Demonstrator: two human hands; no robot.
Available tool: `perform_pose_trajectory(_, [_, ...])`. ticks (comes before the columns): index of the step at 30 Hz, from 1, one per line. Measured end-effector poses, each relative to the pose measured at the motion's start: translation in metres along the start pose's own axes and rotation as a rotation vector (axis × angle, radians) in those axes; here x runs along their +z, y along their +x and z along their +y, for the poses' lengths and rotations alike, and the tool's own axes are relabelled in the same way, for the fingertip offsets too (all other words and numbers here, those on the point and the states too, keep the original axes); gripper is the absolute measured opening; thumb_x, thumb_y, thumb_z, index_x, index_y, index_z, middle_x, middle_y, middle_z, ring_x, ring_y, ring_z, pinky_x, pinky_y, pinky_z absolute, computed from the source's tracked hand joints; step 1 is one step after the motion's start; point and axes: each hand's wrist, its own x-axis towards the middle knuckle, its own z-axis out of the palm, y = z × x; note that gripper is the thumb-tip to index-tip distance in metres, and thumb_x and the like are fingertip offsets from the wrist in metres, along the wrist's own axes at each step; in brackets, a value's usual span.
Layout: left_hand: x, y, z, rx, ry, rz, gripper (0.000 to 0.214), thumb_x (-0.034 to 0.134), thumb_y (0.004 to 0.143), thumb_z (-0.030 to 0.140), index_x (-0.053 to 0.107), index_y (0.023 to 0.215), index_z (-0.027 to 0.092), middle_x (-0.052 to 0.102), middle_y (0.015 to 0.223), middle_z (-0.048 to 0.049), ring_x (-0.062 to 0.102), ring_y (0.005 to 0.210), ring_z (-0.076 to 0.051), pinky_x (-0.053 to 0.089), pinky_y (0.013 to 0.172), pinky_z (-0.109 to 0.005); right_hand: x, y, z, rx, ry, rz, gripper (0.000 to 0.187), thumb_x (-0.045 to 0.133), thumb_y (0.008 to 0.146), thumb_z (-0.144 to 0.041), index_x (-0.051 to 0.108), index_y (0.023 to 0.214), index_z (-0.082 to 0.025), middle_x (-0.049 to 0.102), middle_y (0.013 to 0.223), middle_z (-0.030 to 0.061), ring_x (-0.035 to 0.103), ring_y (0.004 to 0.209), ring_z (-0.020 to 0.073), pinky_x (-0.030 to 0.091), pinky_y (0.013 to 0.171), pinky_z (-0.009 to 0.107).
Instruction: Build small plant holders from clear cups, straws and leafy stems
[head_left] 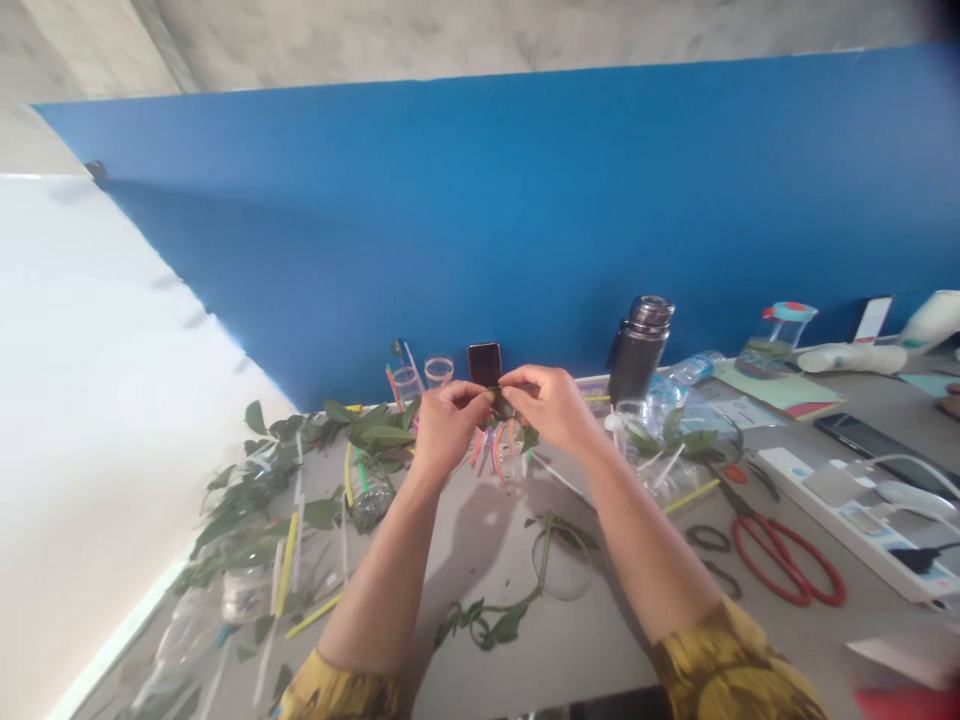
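- Overall, a grey table [600, 665] stands against a blue wall [450, 230], strewn with leafy cuttings [375, 430] and coloured straws [287, 565].
- Rightward, red-handled scissors [780, 560] lie flat.
- Together, the left hand [448, 430] and right hand [544, 405] pinch a small dark sprig [501, 403] above a clear plastic cup [510, 455].

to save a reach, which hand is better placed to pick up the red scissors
Right, likely: the right hand is nearer the red-handled scissors, which lie off to that side, while the left hand is farther away. Both hands are pinching the leafy sprig, though.
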Motion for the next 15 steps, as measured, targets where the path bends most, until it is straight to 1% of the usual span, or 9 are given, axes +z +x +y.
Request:
perform_pose_trajectory(3, [0.0, 0.001, -0.002, 0.013, -0.02, -0.01, 0.013, 0.07, 0.076, 0.029, 0.075, 0.068, 0.019, 0.067, 0.059, 0.0004, 0.059, 0.056, -0.014, 0.046, 0.058, -0.026, 0.005, 0.002, 0.003, -0.017, -0.023, 0.006, 0.017, 0.061, 0.089, -0.03, 0.075, 0.091, -0.019, 0.071, 0.068, -0.0005, 0.057, 0.053, 0.013, 0.042, 0.056, 0.026])
perform_pose_trajectory(7, [-0.001, 0.003, -0.004, 0.045, -0.023, -0.026, 0.011, 0.071, 0.075, 0.027, 0.076, 0.069, 0.02, 0.067, 0.059, 0.0006, 0.06, 0.057, -0.014, 0.048, 0.059, -0.027, 0.011, 0.004, 0.006, -0.029, -0.042, 0.063, 0.015, 0.06, 0.088, -0.028, 0.071, 0.082, -0.02, 0.072, 0.072, 0.0004, 0.059, 0.061, 0.0142, 0.043, 0.061, 0.027])
perform_pose_trajectory(11, [-0.003, 0.005, -0.007, 0.043, -0.018, -0.038, 0.012, 0.07, 0.076, 0.028, 0.076, 0.069, 0.019, 0.067, 0.06, 0.0002, 0.06, 0.058, -0.014, 0.047, 0.059, -0.026, 0.015, 0.005, 0.006, -0.028, -0.057, 0.084, 0.013, 0.059, 0.086, -0.027, 0.068, 0.08, -0.02, 0.07, 0.071, 0.0, 0.059, 0.063, 0.0149, 0.042, 0.064, 0.027])
perform_pose_trajectory(15, [-0.004, 0.007, -0.01, 0.04, -0.024, -0.028, 0.02, 0.064, 0.081, 0.03, 0.077, 0.072, 0.019, 0.067, 0.062, -0.0003, 0.059, 0.059, -0.013, 0.046, 0.059, -0.026, 0.015, 0.005, 0.006, -0.051, -0.065, 0.058, 0.014, 0.057, 0.088, -0.028, 0.066, 0.081, -0.021, 0.069, 0.071, -0.0006, 0.06, 0.065, 0.0153, 0.04, 0.064, 0.027])
